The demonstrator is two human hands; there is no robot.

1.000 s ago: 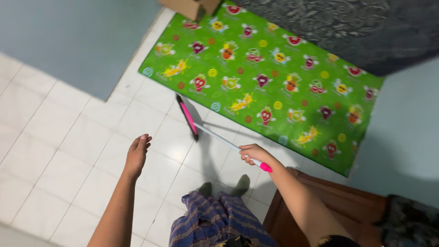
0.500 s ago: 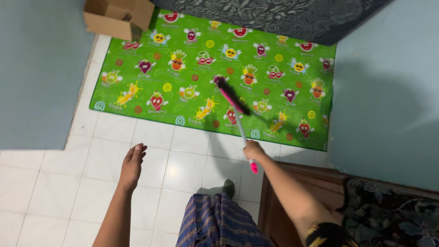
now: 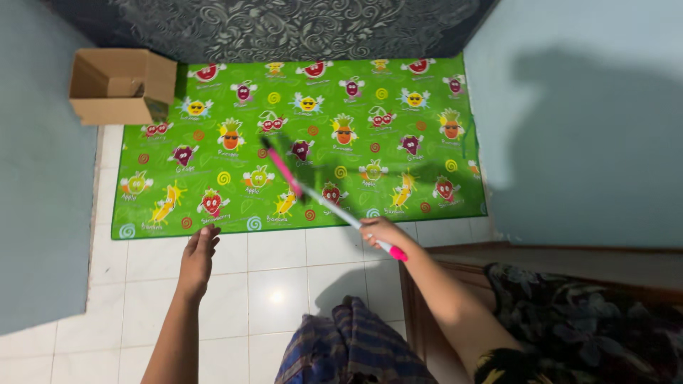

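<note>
My right hand grips the pink end of a long thin stick, a broom or mop handle with a white shaft. Its pink and black head reaches out over a bright green floor mat printed with cartoon fruits. My left hand hangs free over the white floor tiles, fingers loosely together, holding nothing, just short of the mat's near edge.
An open cardboard box stands at the mat's far left corner. Pale blue walls rise on both sides. A dark patterned curtain or cloth runs along the far end. A wooden furniture edge lies at my right.
The view has swung so the mat lies square in front. The stick's head has moved from the tiles onto the mat's middle. My left hand stays empty.
</note>
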